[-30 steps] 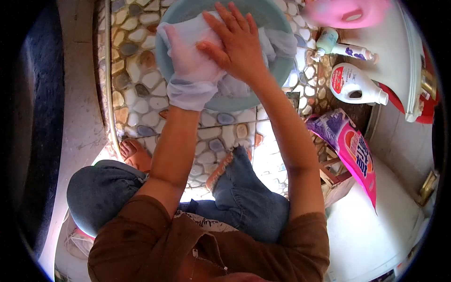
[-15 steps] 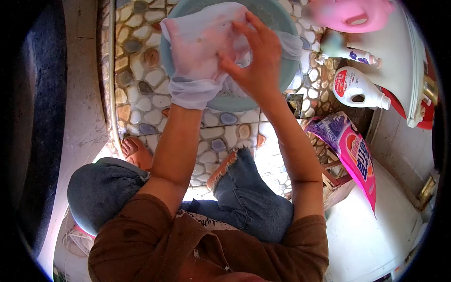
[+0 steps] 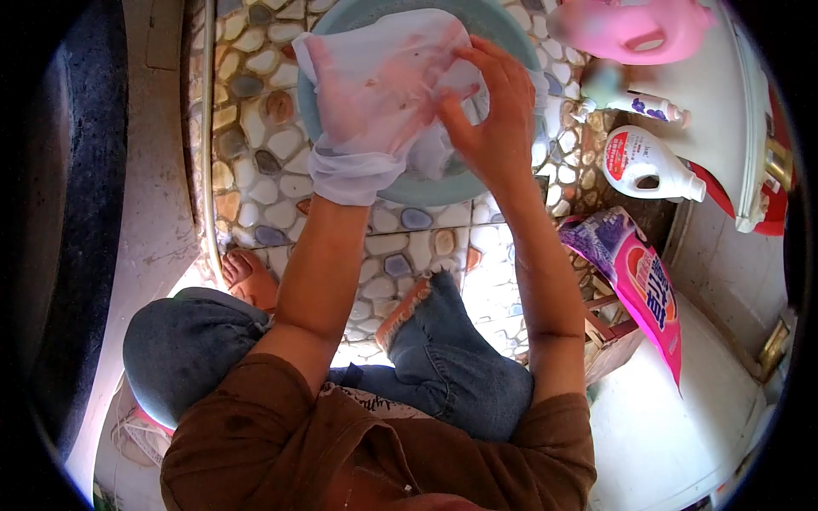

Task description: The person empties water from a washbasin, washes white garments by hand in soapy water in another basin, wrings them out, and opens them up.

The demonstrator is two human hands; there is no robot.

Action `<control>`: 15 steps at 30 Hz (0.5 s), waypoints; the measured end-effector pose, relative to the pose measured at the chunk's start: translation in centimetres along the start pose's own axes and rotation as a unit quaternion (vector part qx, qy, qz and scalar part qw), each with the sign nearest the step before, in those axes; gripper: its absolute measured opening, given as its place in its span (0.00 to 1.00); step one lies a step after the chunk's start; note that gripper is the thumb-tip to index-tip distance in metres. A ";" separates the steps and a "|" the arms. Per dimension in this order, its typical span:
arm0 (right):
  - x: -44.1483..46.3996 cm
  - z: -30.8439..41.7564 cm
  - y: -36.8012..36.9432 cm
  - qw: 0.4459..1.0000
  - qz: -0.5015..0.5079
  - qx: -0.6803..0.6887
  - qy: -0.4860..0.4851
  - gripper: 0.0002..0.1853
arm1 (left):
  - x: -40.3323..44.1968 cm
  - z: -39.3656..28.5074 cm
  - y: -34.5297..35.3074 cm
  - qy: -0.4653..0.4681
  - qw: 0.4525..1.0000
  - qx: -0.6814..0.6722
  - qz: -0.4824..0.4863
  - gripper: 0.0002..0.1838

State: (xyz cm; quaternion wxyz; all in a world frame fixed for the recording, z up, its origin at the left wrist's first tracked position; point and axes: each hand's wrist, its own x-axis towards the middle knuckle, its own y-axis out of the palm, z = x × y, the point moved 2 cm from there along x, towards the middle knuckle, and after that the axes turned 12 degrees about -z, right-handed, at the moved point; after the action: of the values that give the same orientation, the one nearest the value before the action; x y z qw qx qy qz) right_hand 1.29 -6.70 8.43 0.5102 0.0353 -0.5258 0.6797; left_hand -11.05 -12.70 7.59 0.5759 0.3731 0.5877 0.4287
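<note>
A sheer white cloth [image 3: 375, 72] with small dark specks covers my left hand [image 3: 396, 85] like a sleeve and is bunched at the wrist. Through the fabric my left fingers show, spread apart and stretching it. At the cloth's right edge is my right hand [image 3: 498, 106], its bent fingertips touching the fabric and its thumb held apart from them. Both hands are above a blue-green basin [image 3: 426, 189], where more of the cloth hangs down. Most of what lies inside the basin is hidden by the hands and cloth.
Pebble-patterned tiles [image 3: 281, 140] make up the floor. To the right are a pink jug [image 3: 596, 30], a white detergent bottle [image 3: 635, 162], a slim floral tube [image 3: 652, 106] and a pink-and-purple detergent bag [image 3: 635, 272]. A pale pipe [image 3: 207, 128] runs along the left wall.
My right hand has shifted slightly right and down, its spread fingers now bent onto the cloth's edge. The cloth over my left hand has turned a little and shifted slightly downward.
</note>
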 end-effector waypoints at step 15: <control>0.7 1.0 0.7 0.998 -0.039 -0.001 0.045 0.23 | -0.5 0.7 -0.5 0.032 0.995 0.078 0.048 0.51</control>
State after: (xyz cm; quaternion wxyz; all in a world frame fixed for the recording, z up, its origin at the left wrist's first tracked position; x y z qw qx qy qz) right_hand -0.01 -6.89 8.85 0.5594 0.0242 -0.5009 0.6600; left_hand -10.31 -13.28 7.28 0.5043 0.4309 0.6189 0.4206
